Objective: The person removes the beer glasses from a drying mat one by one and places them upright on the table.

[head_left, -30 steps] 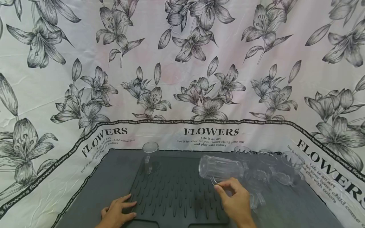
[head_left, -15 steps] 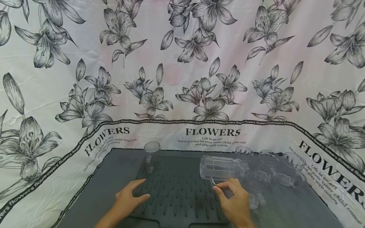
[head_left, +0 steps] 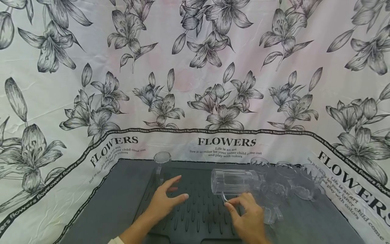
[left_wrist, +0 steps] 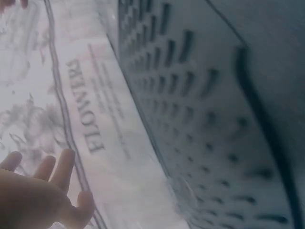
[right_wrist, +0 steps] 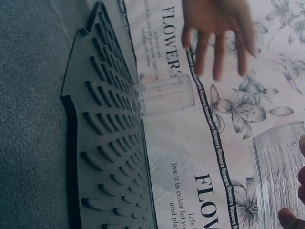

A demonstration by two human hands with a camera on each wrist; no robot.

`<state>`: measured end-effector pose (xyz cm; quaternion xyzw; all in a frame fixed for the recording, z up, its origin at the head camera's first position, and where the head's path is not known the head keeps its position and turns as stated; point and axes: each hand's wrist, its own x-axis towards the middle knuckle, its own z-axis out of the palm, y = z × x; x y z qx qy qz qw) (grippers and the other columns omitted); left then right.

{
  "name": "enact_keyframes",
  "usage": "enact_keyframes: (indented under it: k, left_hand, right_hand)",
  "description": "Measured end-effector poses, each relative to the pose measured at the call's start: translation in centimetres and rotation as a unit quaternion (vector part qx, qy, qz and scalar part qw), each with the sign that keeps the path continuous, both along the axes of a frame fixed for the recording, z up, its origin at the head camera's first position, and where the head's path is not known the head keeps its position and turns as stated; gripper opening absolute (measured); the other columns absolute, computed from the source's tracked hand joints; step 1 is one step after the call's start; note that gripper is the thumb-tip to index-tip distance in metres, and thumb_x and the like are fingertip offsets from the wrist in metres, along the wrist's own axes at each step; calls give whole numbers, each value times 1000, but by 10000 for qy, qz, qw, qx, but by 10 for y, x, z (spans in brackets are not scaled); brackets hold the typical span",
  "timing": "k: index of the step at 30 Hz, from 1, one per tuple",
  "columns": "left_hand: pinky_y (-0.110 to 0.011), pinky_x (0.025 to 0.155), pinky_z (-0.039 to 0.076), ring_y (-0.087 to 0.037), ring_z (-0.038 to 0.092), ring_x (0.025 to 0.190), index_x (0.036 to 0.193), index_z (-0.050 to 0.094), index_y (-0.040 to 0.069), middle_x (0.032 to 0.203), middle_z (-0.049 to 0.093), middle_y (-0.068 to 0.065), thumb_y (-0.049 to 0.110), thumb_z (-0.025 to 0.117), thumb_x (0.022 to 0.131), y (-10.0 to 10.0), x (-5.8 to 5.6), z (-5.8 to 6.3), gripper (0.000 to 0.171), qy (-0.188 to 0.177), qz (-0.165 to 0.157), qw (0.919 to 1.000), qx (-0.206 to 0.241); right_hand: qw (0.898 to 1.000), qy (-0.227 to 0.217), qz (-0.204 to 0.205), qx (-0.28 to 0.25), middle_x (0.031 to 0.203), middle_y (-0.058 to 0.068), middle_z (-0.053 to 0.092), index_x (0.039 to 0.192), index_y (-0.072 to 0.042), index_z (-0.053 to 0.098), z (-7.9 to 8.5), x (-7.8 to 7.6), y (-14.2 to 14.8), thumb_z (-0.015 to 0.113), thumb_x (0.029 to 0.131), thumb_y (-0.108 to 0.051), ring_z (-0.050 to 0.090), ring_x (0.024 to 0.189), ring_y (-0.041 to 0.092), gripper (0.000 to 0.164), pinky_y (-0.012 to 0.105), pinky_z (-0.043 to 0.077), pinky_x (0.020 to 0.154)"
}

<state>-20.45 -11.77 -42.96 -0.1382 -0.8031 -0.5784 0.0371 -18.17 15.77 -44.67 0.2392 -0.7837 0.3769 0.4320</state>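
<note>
My right hand (head_left: 250, 215) pinches the handle of a clear ribbed mug (head_left: 233, 181), which lies sideways in the air over the right part of a dark drying mat (head_left: 189, 218). In the right wrist view, fingertips (right_wrist: 288, 217) show beside the held mug (right_wrist: 274, 171). My left hand (head_left: 161, 200) hovers over the mat's left half with fingers spread and thumb apart, holding nothing; the left wrist view shows the same loose fingers of that hand (left_wrist: 35, 200). A second clear mug (head_left: 162, 158) stands at the mat's back left corner, partly behind my left hand.
Several more clear mugs (head_left: 306, 184) cluster on the grey table (head_left: 320, 220) to the right of the mat, overlapping the held one in the head view. Raised ridges cover the mat. A white flowered cloth (head_left: 225, 144) hangs around the table's back and sides.
My left hand has left the mat's left edge and moved right and up over the mat, toward the held mug. The right hand and its mug have shifted slightly left.
</note>
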Motion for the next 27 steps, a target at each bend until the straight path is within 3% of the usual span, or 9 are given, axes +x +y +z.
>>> enact_keyframes:
  k: [4, 9, 13, 16, 21, 27]
  left_hand:
    - [-54, 84, 50, -45, 42, 125, 148, 40, 16, 146, 35, -19, 33, 73, 88, 20, -4, 7, 70, 28, -371, 9991, 189]
    - [-51, 82, 52, -43, 47, 121, 149, 38, 16, 145, 36, -20, 35, 73, 87, 42, -9, 14, 74, 98, -584, 9978, 281]
    - [-50, 83, 52, -42, 48, 120, 151, 35, 16, 146, 35, -20, 35, 72, 87, 52, -11, 16, 77, 61, -764, 9964, 351]
    - [-48, 82, 53, -40, 51, 117, 151, 35, 15, 145, 36, -21, 34, 73, 87, 56, -10, 16, 77, 4, -860, 9950, 511]
    - [-44, 78, 55, -37, 57, 108, 148, 40, 12, 142, 36, -24, 28, 76, 85, 56, -10, 15, 74, -110, -901, 9921, 865]
    - [-41, 75, 55, -29, 61, 97, 140, 50, 13, 136, 39, -23, 21, 79, 82, 53, -8, 15, 65, -248, -661, 9915, 1095]
  right_hand:
    - [9999, 77, 35, 58, 77, -13, 53, 78, -14, 67, 1, 1, -2, 87, 62, 7, 48, 71, 6, 33, 15, 42, 67]
    - [9997, 117, 163, 171, 77, -16, 52, 78, -13, 67, 2, 3, -7, 87, 62, 7, 48, 71, 5, 32, 15, 43, 71]
    - [9995, 89, 154, 276, 78, -19, 52, 77, -14, 67, 0, 6, -12, 88, 61, 5, 50, 72, 3, 33, 34, 50, 84]
    - [9992, 120, 228, 321, 78, -19, 53, 77, -14, 66, -2, 7, -16, 89, 60, 4, 51, 73, 3, 33, 46, 47, 89]
    - [9976, 323, 515, 326, 78, -13, 53, 77, -13, 66, -7, 5, -19, 88, 58, 6, 48, 70, 4, 34, 17, 45, 74]
    - [9953, 271, 834, 406, 85, -9, 55, 83, -15, 68, -10, 6, -21, 87, 62, 3, 52, 74, 9, 33, 17, 46, 66]
